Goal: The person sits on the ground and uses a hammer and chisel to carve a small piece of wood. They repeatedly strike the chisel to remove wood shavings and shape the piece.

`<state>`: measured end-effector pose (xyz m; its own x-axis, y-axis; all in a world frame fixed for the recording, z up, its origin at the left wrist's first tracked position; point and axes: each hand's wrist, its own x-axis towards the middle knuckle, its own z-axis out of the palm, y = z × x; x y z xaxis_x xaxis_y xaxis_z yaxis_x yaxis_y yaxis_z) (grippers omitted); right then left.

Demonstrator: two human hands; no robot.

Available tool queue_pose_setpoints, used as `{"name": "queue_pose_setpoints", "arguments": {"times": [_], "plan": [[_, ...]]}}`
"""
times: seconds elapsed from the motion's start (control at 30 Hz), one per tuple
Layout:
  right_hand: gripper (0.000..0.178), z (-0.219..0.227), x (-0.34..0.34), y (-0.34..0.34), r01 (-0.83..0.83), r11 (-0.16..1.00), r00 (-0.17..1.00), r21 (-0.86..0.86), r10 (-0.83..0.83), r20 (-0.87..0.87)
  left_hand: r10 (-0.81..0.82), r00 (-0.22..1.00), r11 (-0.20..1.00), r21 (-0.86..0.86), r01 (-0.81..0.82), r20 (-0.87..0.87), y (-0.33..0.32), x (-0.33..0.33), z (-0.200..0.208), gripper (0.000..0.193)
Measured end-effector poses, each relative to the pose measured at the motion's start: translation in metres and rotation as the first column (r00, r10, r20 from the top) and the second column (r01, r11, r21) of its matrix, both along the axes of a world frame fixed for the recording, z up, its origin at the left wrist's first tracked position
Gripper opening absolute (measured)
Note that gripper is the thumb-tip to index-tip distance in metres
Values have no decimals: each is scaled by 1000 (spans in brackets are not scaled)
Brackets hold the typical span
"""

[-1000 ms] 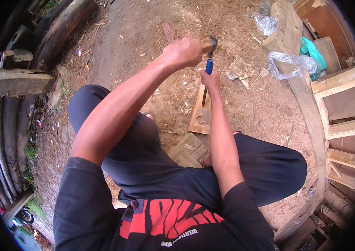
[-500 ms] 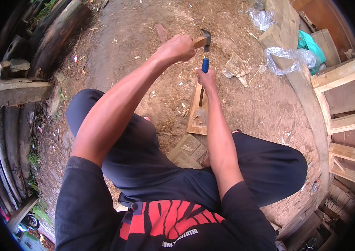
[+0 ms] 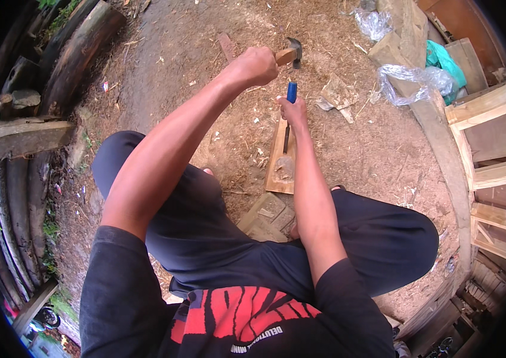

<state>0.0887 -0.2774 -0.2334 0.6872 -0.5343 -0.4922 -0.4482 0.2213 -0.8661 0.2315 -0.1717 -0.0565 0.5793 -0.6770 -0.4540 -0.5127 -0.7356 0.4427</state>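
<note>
Hammer (image 3: 289, 56): moved away from the top of the chisel (image 3: 292, 92), which it nearly met one second earlier.
Left hand (image 3: 257, 65): closed around the hammer's wooden handle.
Right hand (image 3: 293, 110): gripping the chisel below its blue handle end.
Blade: dark, pointing toward a pale patch on the board (image 3: 280, 187).
Board: on the dirt ground (image 3: 199, 83), before the person's legs.

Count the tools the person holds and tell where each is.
2: a dark-headed, wooden-handled claw hammer in the left grip, and a blue-handled, dark-shafted chisel in the right grip, over a brown wooden board. Anything small inside either grip would be hidden.
</note>
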Motion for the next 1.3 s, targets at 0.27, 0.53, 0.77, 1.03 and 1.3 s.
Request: {"name": "queue_pose_setpoints", "arguments": {"times": [0.27, 0.53, 0.77, 1.03, 1.3], "plan": [[13, -2, 2, -1, 12, 999, 1000, 30, -12, -7, -41, 999, 999, -15, 41, 17, -4, 6, -8, 34], [13, -6, 7, 1, 2, 1000, 1000, 29, -1, -31, -11, 1000, 999, -34, 12, 26, -7, 20, -14, 34], [15, -5, 3, 0, 9, 1000, 1000, 20, -8, -30, -3, 1000, 997, -82, 4, 5, -10, 17, -10, 34], [14, -5, 1, 1, 0, 999, 998, -42, -2, -58, -49, 998, 997, 54, 51, -33, -15, 11, -13, 34], [12, -16, 1, -2, 3, 1000, 999, -5, -3, -37, -47, 999, 999, 6, 47, -9, -18, 10, -13, 33]]}}
